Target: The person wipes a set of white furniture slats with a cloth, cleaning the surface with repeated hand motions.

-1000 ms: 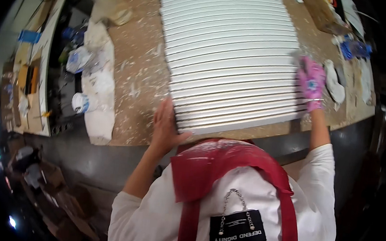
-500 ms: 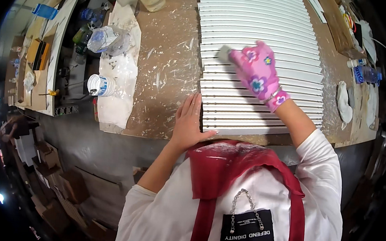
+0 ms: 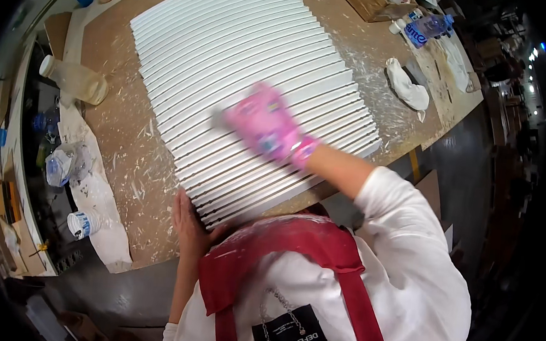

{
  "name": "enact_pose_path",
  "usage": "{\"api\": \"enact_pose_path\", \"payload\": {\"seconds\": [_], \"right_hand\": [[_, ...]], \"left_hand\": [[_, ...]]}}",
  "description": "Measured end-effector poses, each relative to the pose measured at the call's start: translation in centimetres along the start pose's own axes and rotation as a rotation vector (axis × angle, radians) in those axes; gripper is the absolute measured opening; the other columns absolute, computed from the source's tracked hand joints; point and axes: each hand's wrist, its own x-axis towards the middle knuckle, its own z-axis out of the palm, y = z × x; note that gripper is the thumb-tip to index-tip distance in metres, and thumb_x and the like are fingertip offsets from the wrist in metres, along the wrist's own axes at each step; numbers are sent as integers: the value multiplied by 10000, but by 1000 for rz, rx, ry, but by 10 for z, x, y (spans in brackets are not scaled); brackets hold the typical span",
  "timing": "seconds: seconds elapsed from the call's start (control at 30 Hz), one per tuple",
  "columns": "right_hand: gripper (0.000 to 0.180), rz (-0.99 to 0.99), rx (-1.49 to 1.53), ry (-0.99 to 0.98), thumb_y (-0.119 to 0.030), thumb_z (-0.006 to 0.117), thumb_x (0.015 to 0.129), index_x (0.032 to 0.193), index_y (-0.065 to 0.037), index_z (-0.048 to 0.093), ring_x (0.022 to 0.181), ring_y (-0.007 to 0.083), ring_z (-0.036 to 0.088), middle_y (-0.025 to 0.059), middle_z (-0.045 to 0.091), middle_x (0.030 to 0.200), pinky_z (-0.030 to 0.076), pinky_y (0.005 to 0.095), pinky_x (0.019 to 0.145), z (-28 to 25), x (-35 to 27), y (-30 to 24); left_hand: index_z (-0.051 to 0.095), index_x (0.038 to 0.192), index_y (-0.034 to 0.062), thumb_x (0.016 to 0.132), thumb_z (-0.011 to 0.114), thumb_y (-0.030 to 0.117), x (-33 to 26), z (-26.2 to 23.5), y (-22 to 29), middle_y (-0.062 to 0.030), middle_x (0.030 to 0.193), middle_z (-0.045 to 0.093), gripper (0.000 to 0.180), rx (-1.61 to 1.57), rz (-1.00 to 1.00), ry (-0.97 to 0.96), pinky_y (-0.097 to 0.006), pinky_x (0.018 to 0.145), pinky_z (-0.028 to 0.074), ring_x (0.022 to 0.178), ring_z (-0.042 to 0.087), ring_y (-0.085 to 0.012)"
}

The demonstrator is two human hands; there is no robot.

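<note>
Panel of narrow white slats, ridged crosswise with dark gaps between, flat on a brown, pale-flecked board table. Swept the right hand, in a pink flower-patterned glove, from close to the panel's left edge half a second earlier to nearer its middle; looked like a stroke over the slats rather than a lift. Kept that hand curled, apparently around a small greyish piece, too blurred to name. Rested the bare left hand, unclenched and grasping nothing, against the panel's near left corner. Left of the panel, noted a cloudy, yellowish translucent jar and a smooth white cup; right of it, a limp, crumpled white cloth-like piece and a blue-labelled clear plastic bottle.
</note>
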Motion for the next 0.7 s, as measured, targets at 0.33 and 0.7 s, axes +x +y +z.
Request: {"api": "enact_pose_path", "payload": {"seconds": [0.33, 0.7], "right_hand": [[346, 608, 429, 751, -239, 593, 888, 1177, -50, 572, 819, 166, 593, 46, 628, 895, 473, 296, 726, -36, -130, 292], [282, 767, 939, 511, -154, 562, 903, 1171, -69, 577, 949, 178, 564, 77, 591, 1043, 460, 284, 818, 4, -111, 291]], "left_hand": [[183, 1465, 5, 637, 801, 324, 4, -11, -6, -241, 1476, 277, 1080, -155, -102, -117, -453, 1095, 265, 1367, 278, -371], [154, 1482, 5, 1030, 114, 413, 100, 0, -6, -126, 1559, 157, 611, -1079, -335, 263, -329, 1166, 60, 1442, 122, -247]]}}
